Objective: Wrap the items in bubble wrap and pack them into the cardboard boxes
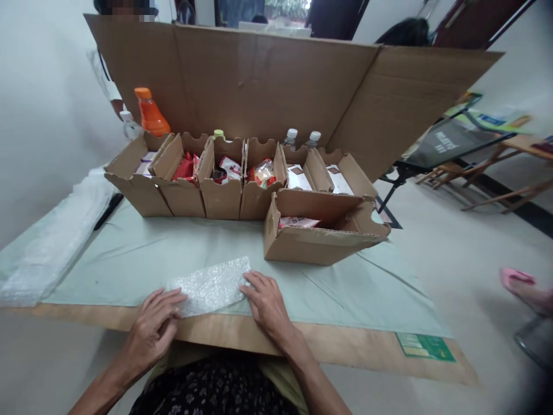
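Note:
A flat, folded piece of bubble wrap point(211, 288) lies near the table's front edge, between my two hands. My left hand point(155, 325) holds its left end, fingers stretched over the edge and thumb lower down. At the right end, my right hand point(268, 302) grips the edge with bent fingers; its thumb is mostly hidden. Whether anything is inside the wrap I cannot tell. Just beyond my right hand stands an open cardboard bin point(311, 245) with a pink-and-white packet point(298, 222) in it.
Several cardboard bins point(222, 199) with packets and boxes stand in a row behind. An orange bottle point(152, 115) and clear bottles rise behind them, before a tall cardboard panel point(276, 80). More bubble wrap point(64, 236) lies left over a black object point(108, 212). People are partly visible beyond.

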The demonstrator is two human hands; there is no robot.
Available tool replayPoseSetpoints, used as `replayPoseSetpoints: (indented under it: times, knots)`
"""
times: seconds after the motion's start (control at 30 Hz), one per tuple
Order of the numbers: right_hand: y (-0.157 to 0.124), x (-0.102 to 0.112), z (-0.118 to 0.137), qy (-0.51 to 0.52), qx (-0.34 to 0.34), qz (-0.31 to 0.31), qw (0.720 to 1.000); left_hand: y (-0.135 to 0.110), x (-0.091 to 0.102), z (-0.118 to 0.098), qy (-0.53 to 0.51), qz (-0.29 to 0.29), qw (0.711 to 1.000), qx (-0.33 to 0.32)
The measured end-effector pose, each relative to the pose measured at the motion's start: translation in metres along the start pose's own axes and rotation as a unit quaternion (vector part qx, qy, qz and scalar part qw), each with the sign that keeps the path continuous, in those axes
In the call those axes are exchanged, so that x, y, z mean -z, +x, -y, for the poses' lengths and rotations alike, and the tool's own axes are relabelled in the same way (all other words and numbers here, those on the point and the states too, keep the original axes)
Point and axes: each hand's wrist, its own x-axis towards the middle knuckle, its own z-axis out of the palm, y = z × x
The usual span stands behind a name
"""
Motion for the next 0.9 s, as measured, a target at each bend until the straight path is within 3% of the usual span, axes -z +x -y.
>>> replayPoseSetpoints:
  times: [0.17, 0.3, 0.4, 0.5, 0.6, 0.7, 0.8, 0.9]
  knots:
    - [-0.014, 0.025, 0.005, -0.012, -0.042, -0.062, 0.997, 0.027, -0.021, 0.0, -0.031, -0.007, 0.999, -0.02]
    - [-0.053, 0.059, 0.0, -0.042, -0.097, -0.059, 0.993, 0.037, -0.043, -0.009, -0.079, 0.05, 0.995, -0.044]
    - [-0.087, 0.081, -0.018, -0.026, -0.146, -0.082, 0.986, 0.045, -0.046, -0.015, -0.112, 0.079, 0.99, -0.027]
    - [-0.104, 0.101, -0.05, -0.011, -0.235, -0.156, 0.959, 0.069, -0.043, -0.022, -0.135, 0.071, 0.988, 0.03]
    - [-0.095, 0.118, -0.089, 0.029, -0.325, -0.232, 0.916, 0.104, -0.056, -0.035, -0.178, 0.067, 0.977, 0.1]
    - [-0.067, 0.125, -0.125, 0.096, -0.369, -0.265, 0.885, 0.137, -0.088, -0.053, -0.25, 0.072, 0.954, 0.149]
    - [-0.04, 0.121, -0.15, 0.176, -0.364, -0.24, 0.883, 0.159, -0.126, -0.067, -0.307, 0.074, 0.932, 0.177]
    - [-0.028, 0.111, -0.16, 0.212, -0.349, -0.221, 0.886, 0.171, -0.146, -0.07, -0.326, 0.086, 0.928, 0.156]
